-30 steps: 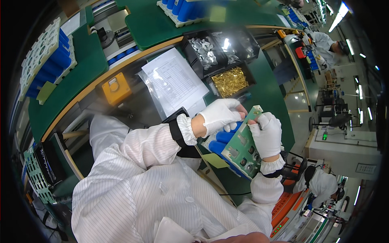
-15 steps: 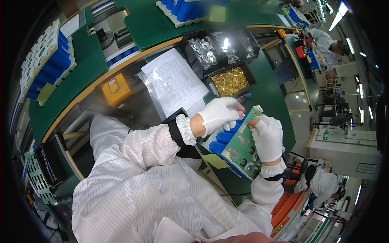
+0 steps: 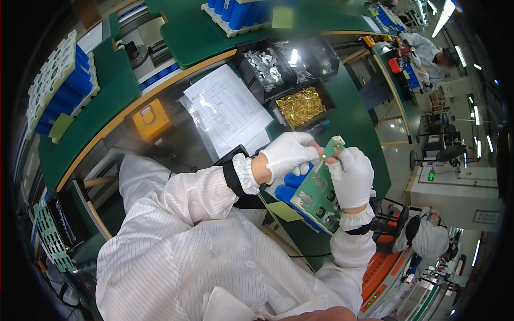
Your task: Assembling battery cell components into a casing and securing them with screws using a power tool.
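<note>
My left hand (image 3: 289,153), in a white fingertip-less glove, reaches over the near side of a battery pack. Its bare thumb and finger are pinched together at the top of a green plate (image 3: 312,196). My right hand (image 3: 351,178), gloved the same way, is closed at the plate's other side, its fingertips meeting the left ones. A tiny yellowish bit shows between them, too small to name. Blue cylindrical cells (image 3: 285,191) sit under the tilted plate, partly hidden by my left hand. A yellow-green note (image 3: 284,211) sticks out from the pack's near side.
Beyond my hands stand black bins of brass-coloured pieces (image 3: 301,107) and bagged silver metal parts (image 3: 265,68). Printed sheets (image 3: 229,109) lie left of them. A yellow box with a button (image 3: 152,120) is farther left. More blue cell packs (image 3: 67,85) stand on green benches.
My left fingertips have moved slightly right and now meet the right ones above the plate. My right hand has shifted a little, and the view has moved slightly.
</note>
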`<action>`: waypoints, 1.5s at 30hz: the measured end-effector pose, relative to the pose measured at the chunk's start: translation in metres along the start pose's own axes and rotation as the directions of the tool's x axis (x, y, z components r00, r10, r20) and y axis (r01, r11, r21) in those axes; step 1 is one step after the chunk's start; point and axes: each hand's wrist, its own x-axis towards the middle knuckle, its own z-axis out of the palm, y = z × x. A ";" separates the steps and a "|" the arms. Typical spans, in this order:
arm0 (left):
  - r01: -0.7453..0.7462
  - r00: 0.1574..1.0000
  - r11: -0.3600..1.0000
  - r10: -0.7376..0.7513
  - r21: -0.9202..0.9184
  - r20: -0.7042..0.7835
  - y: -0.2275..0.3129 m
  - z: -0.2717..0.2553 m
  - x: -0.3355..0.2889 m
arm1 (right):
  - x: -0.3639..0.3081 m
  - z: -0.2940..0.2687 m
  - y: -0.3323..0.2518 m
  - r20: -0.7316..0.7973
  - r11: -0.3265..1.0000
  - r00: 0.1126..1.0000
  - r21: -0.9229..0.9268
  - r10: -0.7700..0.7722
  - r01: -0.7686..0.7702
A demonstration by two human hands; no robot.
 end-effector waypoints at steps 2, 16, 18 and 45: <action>-0.009 0.998 1.000 0.008 0.027 0.055 0.000 0.000 0.000 | 0.001 -0.010 -0.008 -0.076 0.896 0.995 0.443 0.070 -0.029; -0.213 0.954 0.943 0.257 0.256 -0.156 0.003 -0.039 0.027 | -0.008 -0.016 -0.002 0.055 0.922 0.966 0.317 -0.254 0.224; -0.185 0.945 0.940 0.250 0.287 -0.210 0.004 -0.047 0.036 | -0.010 -0.016 -0.003 0.105 0.941 0.960 0.251 -0.259 0.226; 0.000 0.910 -0.269 0.399 0.963 0.112 0.016 -0.050 0.118 | -0.008 -0.009 0.004 0.051 0.918 0.994 0.390 -0.093 0.066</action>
